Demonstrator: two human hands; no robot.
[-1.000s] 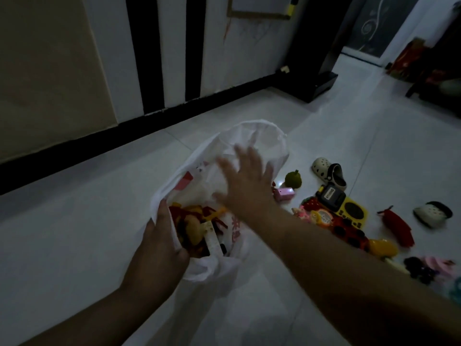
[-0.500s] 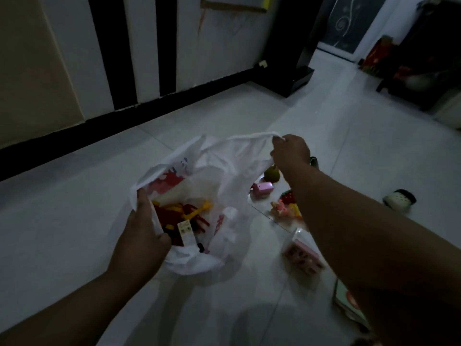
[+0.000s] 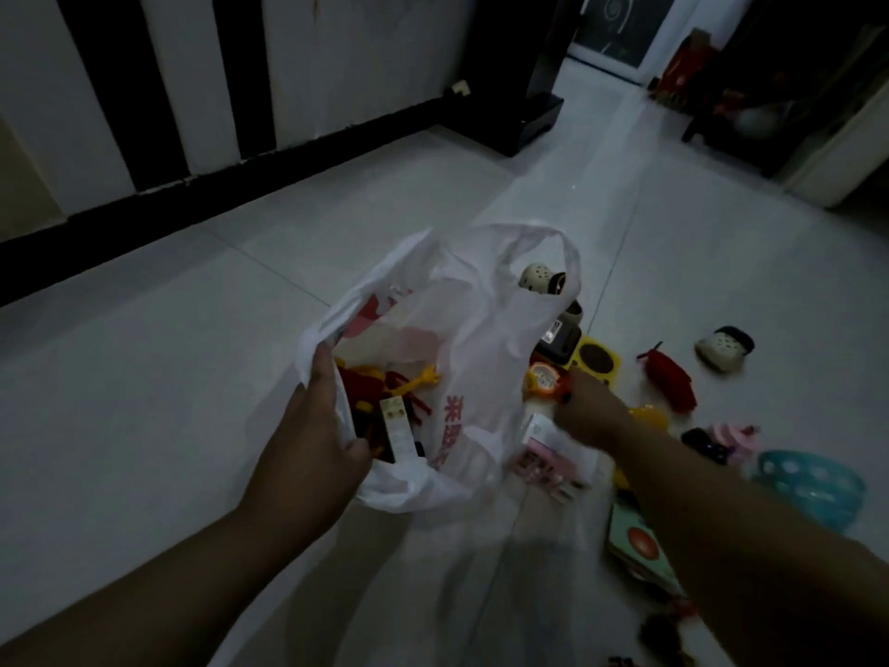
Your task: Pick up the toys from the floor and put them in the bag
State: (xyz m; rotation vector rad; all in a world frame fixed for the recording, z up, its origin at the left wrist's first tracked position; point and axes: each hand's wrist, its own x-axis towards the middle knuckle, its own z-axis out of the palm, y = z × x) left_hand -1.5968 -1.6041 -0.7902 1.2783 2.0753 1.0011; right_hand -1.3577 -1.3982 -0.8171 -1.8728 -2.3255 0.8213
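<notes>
A white plastic bag (image 3: 486,339) with red print stands open on the tiled floor, with red and yellow toys (image 3: 385,392) inside. My left hand (image 3: 312,440) grips the bag's near rim. My right hand (image 3: 584,411) is down among the toys just right of the bag, its fingers closing around a small orange and yellow toy (image 3: 541,380). Whether that toy is off the floor I cannot tell. Around it lie a pink box toy (image 3: 543,454), a yellow and black toy (image 3: 594,361) and a red toy (image 3: 668,380).
Further right lie a teal bowl (image 3: 808,483), a pink toy (image 3: 731,438), a small cream clog (image 3: 721,346) and a board book (image 3: 635,546). Another clog (image 3: 541,279) sits behind the bag. A striped wall with a black skirting runs along the left; dark furniture stands at the back.
My right hand let go of the bag's far rim and dropped to the toys on the right, onto the orange toy. My left hand kept hold of the bag.
</notes>
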